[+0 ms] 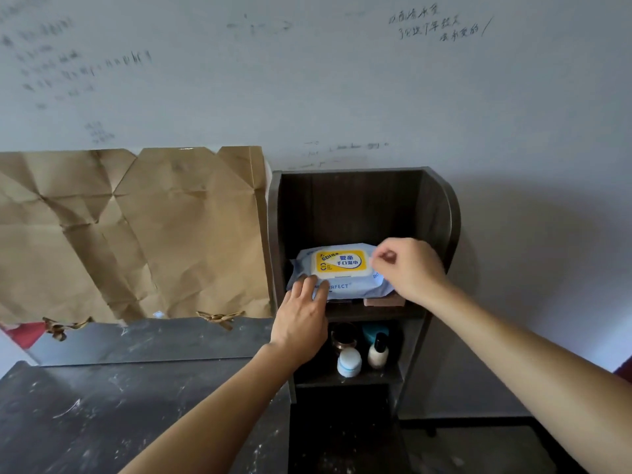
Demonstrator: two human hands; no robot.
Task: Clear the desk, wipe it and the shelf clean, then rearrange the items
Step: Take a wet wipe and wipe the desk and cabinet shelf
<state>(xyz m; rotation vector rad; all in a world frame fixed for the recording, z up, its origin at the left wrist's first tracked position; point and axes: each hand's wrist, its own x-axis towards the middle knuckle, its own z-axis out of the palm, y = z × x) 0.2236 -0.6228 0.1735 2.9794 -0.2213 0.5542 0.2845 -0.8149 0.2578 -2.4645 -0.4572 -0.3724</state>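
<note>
Reaching into a dark wooden shelf at the centre right of the frame, both of a person's bare arms are coming up from the bottom edge, cut off above the forearms.

The left hand is lying with fingers nearly straight on the front edge of a pack of wet wipes, covering part of its printed lettering and hiding the left side of the compartment below.

The right hand is curling over the pack's right end, thumb and forefinger pinching at the right edge of its yellow lid; exactly what is between them is hard to make out.

The pack is sitting in the upper compartment, on a brownish object that is mostly hidden.

Below, a white jar, a small black-capped bottle and a round dark container are standing close together in shadow.

To the left, creased brown paper is covering most of a mirror leaning against the wall.

A dark, dusty desk is filling the lower left.

Blurred handwriting is showing on the wall, upper right.
</note>
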